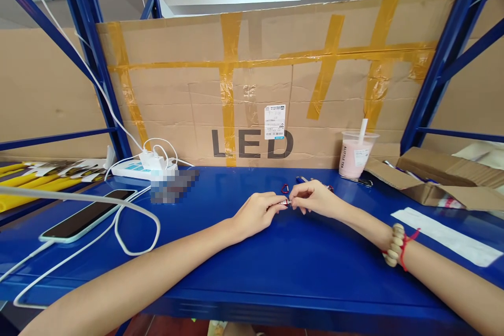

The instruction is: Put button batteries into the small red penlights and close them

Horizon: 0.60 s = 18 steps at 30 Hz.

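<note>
Near the middle of the blue shelf, my left hand pinches a small red and silver item between thumb and fingers. My right hand meets it from the other side, its fingertips closed at the item's right end. What exactly the item is stays too small to tell. Just behind the fingers lies a small red carabiner-like clip. A blue object shows partly behind my right hand.
On the left are a phone, looping white cables and a power strip. A pink drink cup stands at the back right, beside an open cardboard box. A white strip lies right of my right wrist.
</note>
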Motion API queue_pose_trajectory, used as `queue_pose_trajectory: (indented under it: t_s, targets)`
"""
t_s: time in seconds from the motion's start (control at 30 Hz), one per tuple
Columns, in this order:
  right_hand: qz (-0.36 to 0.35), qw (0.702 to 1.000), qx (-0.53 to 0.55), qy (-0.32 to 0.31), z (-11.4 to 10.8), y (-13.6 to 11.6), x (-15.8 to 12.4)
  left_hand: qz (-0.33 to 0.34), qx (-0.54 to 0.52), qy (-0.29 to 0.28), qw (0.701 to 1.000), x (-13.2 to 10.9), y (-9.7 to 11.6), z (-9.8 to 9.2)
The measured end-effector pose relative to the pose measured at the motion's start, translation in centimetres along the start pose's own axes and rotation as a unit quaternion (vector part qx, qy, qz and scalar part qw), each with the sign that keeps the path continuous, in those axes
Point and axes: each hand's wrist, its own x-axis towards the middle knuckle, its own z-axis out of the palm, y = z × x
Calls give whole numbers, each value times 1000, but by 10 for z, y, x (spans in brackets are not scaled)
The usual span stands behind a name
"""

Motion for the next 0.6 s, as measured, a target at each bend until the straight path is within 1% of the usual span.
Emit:
queue_pose_trajectory:
  t_s: [0.07,0.13,0.2,0.3,0.43,0.6]
  targets:
    - [-47,998,-43,-13,0,-3,-2,8,-5,-1,1000,-1,-1,1]
    - [-87,992,-94,-12,1,-6,-4,9,-5,6,1000,-1,-3,1]
    - [-97,987,-128,-3,2,-10,-6,4,3,19,1000,-1,-3,2]
    - [-65,990,-122,0,7,-13,-7,4,10,40,999,-1,-2,2]
    - [-10,999,-51,-10,12,-14,-6,4,16,60,998,-1,0,0]
    - [10,1000,17,0,12,-14,-4,-17,-2,75,997,2,2,0]
